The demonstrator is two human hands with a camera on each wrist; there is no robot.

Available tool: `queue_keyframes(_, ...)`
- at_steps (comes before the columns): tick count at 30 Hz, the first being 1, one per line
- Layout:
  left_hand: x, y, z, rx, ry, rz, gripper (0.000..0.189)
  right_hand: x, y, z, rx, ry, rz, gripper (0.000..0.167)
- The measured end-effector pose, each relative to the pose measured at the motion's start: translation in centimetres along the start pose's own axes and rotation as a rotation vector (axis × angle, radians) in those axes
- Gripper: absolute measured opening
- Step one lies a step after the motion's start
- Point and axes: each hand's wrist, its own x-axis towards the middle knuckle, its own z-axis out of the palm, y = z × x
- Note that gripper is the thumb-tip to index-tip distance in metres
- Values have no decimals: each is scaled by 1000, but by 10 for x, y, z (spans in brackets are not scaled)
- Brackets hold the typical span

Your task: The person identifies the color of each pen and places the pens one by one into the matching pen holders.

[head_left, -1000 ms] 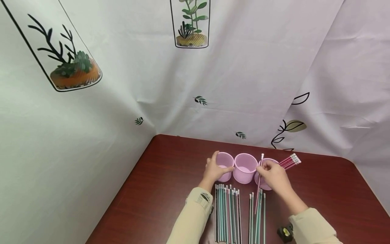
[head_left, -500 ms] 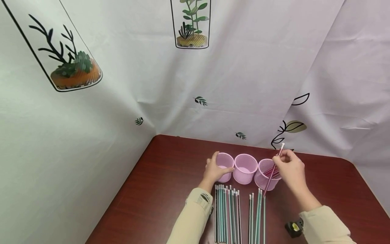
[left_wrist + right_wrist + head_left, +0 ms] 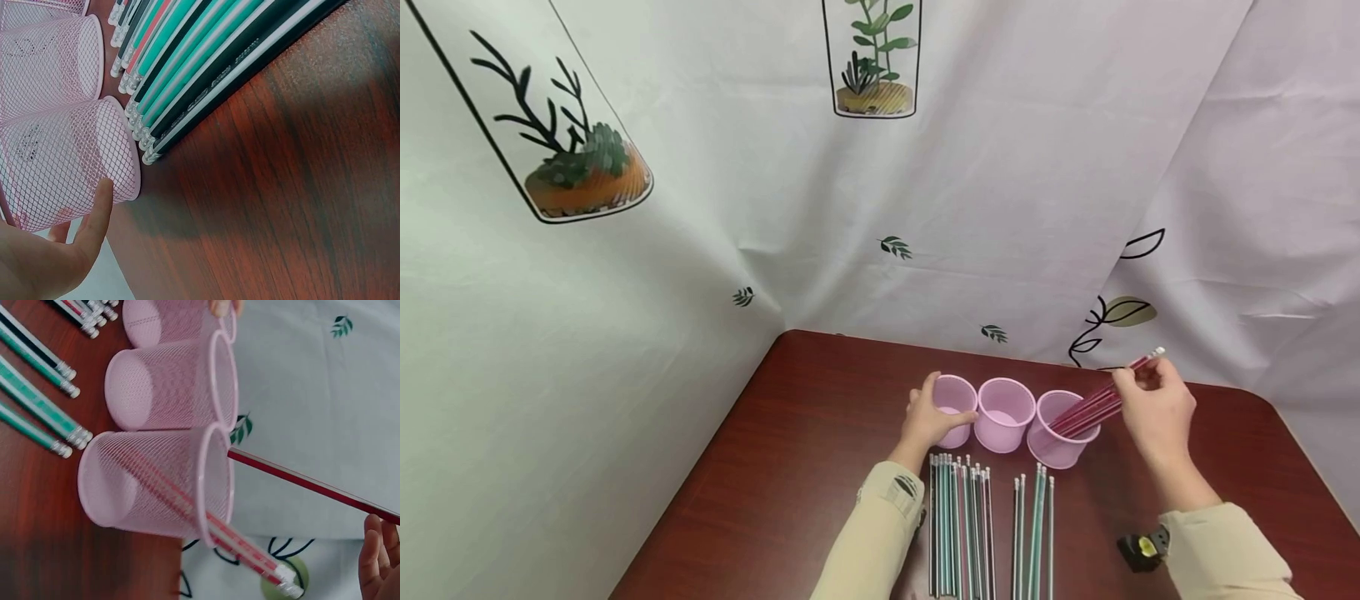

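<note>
Three pink mesh pencil cups stand side by side in the head view. My left hand (image 3: 928, 421) holds the left cup (image 3: 956, 398), thumb across its front and fingers at its far left side. In the left wrist view the thumb lies along the mesh. My right hand (image 3: 1159, 410) pinches a red pencil (image 3: 306, 481) close to its eraser end. That pencil slants down to the mouth of the right cup (image 3: 1054, 454), its lower end at the rim in the right wrist view. Several red pencils (image 3: 250, 553) lean inside this cup. The middle cup (image 3: 1000, 433) holds nothing.
In front of the cups lie two groups of pencils on the dark red table (image 3: 760, 467): a larger mixed group (image 3: 958, 533) and a smaller green-and-black one (image 3: 1036, 533). A patterned white cloth (image 3: 820, 208) hangs behind. A small black device (image 3: 1142, 550) sits at the right wrist.
My right hand has moved right with the red pencil, from in front of the right cup to beyond its right side, tilting the pencil toward the cup's mouth. The left hand stays put.
</note>
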Motion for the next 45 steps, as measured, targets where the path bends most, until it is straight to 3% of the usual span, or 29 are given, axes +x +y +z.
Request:
queue_keyframes(7,-1,-2,1,-46,31,1,107,-1,25,0,-21,-22,37,17)
queue_keyframes(11,-2,-3,2,-34,40,-2,104,-4,42,4,58,-69,128,18)
queue_keyframes(14,-2,-4,3,-23,48,-1,103,5,87,16,137,-88,154,19)
queue_keyframes(18,-3,-3,2,-23,48,-17,102,25,170,44,155,-69,123,25)
queue_keyframes(22,-4,-2,2,-19,46,-32,102,29,207,58,88,-32,99,35)
queue_keyframes(26,-4,-1,2,-16,41,-38,103,27,209,61,53,-29,90,40)
queue_keyframes(31,-4,0,1,-22,45,-32,103,21,200,59,75,-42,104,32)
queue_keyframes(35,-4,-1,1,-71,50,-30,103,18,197,58,130,-60,108,31)
queue_keyframes(39,-3,-3,4,-125,57,-28,102,19,204,63,95,-25,103,32)
queue_keyframes(42,-3,-3,5,-143,60,-26,100,12,179,54,116,-40,137,32)
queue_keyframes(45,-3,-3,5,-145,56,-24,99,-8,127,39,103,11,158,33)
